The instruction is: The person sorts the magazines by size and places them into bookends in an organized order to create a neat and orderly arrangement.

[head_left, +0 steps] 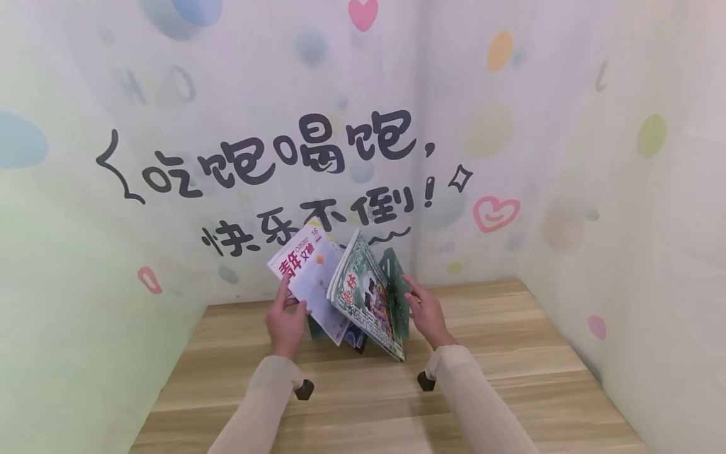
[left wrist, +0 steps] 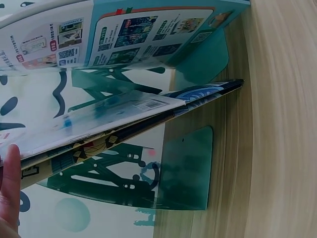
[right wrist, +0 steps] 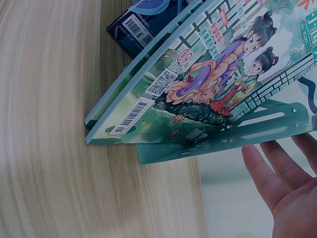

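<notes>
A green metal bookend rack (left wrist: 185, 168) stands on the wooden table, with magazines leaning between its side plates. My left hand (head_left: 286, 325) holds the left edge of a pale magazine (head_left: 317, 284) with red lettering, which tilts to the left. Behind that magazine, a darker one (left wrist: 104, 146) shows in the left wrist view. Right of these, thick green magazines (head_left: 368, 296) with an illustrated cover lean the other way. My right hand (head_left: 428, 312), fingers spread and fairly straight, touches the outer side of the right green plate (right wrist: 223, 141).
A dark blue magazine corner (right wrist: 136, 29) pokes out low between the leaning stacks. The wood-grain table (head_left: 482, 366) meets printed walls (head_left: 471, 126) at the back and sides. Black wrist-mounted pieces (head_left: 304, 389) show by the cuffs.
</notes>
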Tool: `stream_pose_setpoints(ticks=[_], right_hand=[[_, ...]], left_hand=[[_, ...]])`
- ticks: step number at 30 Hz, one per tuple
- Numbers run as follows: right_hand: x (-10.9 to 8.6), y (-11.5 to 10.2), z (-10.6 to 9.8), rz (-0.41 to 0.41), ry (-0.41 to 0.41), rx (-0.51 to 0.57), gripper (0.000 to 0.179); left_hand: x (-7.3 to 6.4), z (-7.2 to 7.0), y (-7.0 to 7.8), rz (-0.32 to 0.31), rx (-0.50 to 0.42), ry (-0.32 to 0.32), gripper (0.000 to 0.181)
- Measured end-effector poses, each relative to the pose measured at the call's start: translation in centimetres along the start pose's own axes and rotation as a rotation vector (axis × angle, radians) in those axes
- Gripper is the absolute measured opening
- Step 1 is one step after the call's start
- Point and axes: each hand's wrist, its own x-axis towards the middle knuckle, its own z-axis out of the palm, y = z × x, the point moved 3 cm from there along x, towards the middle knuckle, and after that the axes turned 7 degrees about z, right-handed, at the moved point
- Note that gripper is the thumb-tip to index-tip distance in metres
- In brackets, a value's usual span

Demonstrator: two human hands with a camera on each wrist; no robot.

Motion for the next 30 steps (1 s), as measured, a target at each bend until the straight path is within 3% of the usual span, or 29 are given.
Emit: stream_pose_setpoints(ticks=[3, 10, 17, 30], right_hand=[[0.0, 0.2, 0.0, -0.003, -0.003, 0.005, 0.045], [-0.1, 0.2, 0.1, 0.001, -0.005, 0.011, 0.045], [0.1, 0.2, -0.1, -0.01, 0.0, 0.002, 0.044], [0.3, 0.1, -0.1, -0.012, -0.003, 0.022, 0.045]], left_hand=[[0.1, 0.3, -0.1, 0.006, 0.002, 0.007, 0.081], [0.1, 1.2, 0.0, -0.051, 0.011, 0.005, 0.08], [0.2, 2.1, 0.1, -0.033, 0.083, 0.004, 0.08], [-0.7, 3.2, 0.2, -0.073, 0.075, -0.021, 0.079]])
